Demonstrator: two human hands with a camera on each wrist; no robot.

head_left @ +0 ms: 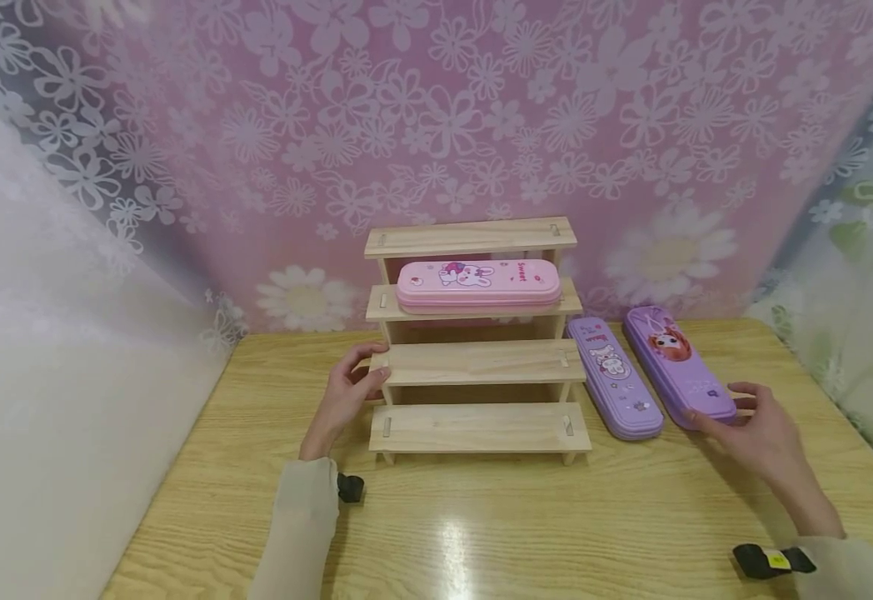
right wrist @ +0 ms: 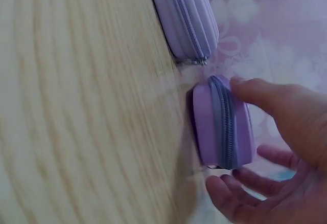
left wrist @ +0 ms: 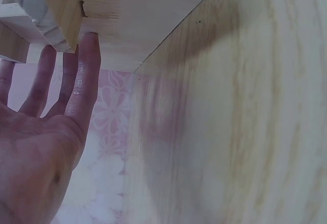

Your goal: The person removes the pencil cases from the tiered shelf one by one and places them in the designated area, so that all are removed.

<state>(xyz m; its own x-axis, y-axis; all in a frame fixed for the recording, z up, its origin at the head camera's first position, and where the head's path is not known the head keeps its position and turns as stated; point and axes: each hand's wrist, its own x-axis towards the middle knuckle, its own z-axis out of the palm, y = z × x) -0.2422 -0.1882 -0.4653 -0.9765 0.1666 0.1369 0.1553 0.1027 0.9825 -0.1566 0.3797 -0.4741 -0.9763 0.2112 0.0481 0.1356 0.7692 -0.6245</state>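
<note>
A four-tier wooden display rack [head_left: 474, 429] stands on the table. At its left end, my left hand [head_left: 342, 392] holds the second tier from the bottom, thumb over the top. In the left wrist view, the fingers [left wrist: 84, 86] reach up along the wood; the thumb is out of sight there. On the right, my right hand [head_left: 766, 437] grips the near end of a purple pencil case [head_left: 687, 371] printed with a doll-like figure. Its thumb [right wrist: 260, 93] lies at one side of the zipped end, the fingers at the other.
Between the rack and the doll case lies a lighter purple pencil case [head_left: 620, 387] with a bunny print. A pink pencil case [head_left: 481, 283] lies lengthwise on the rack's second tier from the top. Flowered pink cloth [head_left: 444, 125] hangs behind the wood-grain table [head_left: 526, 525].
</note>
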